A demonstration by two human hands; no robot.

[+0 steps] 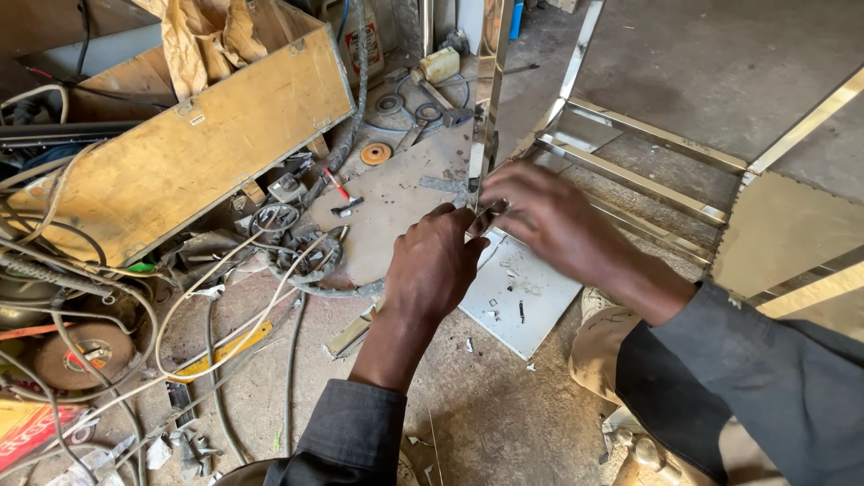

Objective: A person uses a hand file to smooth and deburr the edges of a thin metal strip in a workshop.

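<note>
Here, both hands meet at the foot of an upright shiny metal bar (490,99), part of a polished metal frame (648,135) standing on the concrete floor (504,423). Left hand (436,265): fingers curled, pinching a small metal piece (486,219) against the bar's base. Right hand (553,220): fingers bent down, tips pressed on the same piece. White sheet (522,297) lies just below. Wooden box (198,144), tangled cables (135,306) and an orange disc (375,153) to the left.

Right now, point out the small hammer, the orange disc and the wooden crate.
Hammer (342,200), head view, on its handle.
Orange disc (375,154), head view, on its face.
Wooden crate (207,148), head view, on its front panel.
</note>
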